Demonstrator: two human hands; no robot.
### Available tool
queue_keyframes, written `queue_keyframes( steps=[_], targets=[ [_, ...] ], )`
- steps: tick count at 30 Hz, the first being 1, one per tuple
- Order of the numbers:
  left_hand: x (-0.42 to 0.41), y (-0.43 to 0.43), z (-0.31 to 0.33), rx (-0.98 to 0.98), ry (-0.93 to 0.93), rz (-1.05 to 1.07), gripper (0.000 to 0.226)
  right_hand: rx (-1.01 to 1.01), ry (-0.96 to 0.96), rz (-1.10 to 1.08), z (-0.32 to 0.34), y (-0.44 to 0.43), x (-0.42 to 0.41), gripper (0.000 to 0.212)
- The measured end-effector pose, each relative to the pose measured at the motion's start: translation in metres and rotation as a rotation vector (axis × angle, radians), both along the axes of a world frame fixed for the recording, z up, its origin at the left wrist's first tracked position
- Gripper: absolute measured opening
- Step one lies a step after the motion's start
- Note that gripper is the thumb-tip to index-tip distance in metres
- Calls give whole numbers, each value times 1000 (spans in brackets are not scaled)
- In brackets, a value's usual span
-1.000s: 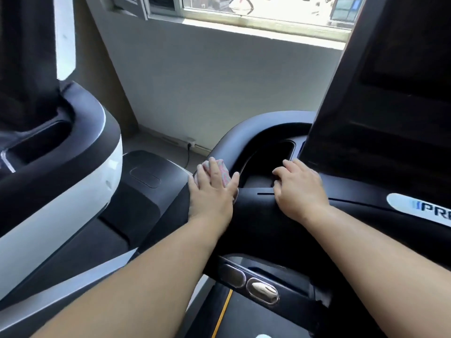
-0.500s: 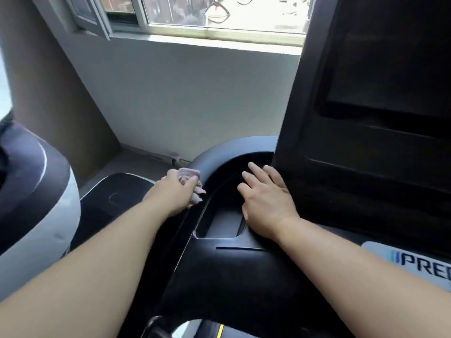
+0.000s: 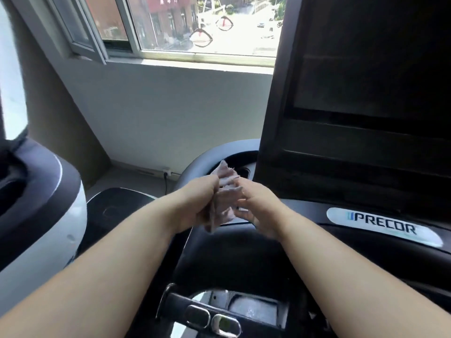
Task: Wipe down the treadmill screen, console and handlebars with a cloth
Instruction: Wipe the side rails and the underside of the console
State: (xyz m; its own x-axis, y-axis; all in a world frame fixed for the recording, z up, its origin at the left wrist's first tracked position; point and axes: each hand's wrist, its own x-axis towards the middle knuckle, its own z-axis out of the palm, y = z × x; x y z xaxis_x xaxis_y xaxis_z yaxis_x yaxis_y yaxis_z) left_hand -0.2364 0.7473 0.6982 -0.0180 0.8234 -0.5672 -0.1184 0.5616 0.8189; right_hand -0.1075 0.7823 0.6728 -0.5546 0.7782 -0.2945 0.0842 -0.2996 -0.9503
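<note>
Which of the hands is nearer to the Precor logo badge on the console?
Right. The right hand sits just left of the Precor badge; the left hand is farther left, past the cloth between them.

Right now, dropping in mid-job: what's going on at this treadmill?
A person holds a crumpled pinkish cloth up between both hands, above the black console and left of the dark screen. The left hand grips it. The right hand meets it from the other side, though blur hides whether its fingers pinch. The cloth is pressed to no surface, so no wiping is under way.
</note>
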Motion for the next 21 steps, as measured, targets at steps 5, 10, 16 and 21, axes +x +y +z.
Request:
queue_keyframes(
  steps=[5, 10, 16, 21],
  targets=[
    [4, -41, 17, 114, -273, -1, 51, -196, 291, -17, 16, -38, 49, 57],
    [32, -65, 31, 211, -7, -168, 16, -79, 220, 15, 19, -70, 80, 30],
    [58, -54, 25, 287, 394, -86, 30, -97, 87, -217, 28, -78, 113, 19],
    [95, -54, 21, 249, -85, -85, 29, -190, 212, -151, 33, -73, 158, 34]
  ],
)
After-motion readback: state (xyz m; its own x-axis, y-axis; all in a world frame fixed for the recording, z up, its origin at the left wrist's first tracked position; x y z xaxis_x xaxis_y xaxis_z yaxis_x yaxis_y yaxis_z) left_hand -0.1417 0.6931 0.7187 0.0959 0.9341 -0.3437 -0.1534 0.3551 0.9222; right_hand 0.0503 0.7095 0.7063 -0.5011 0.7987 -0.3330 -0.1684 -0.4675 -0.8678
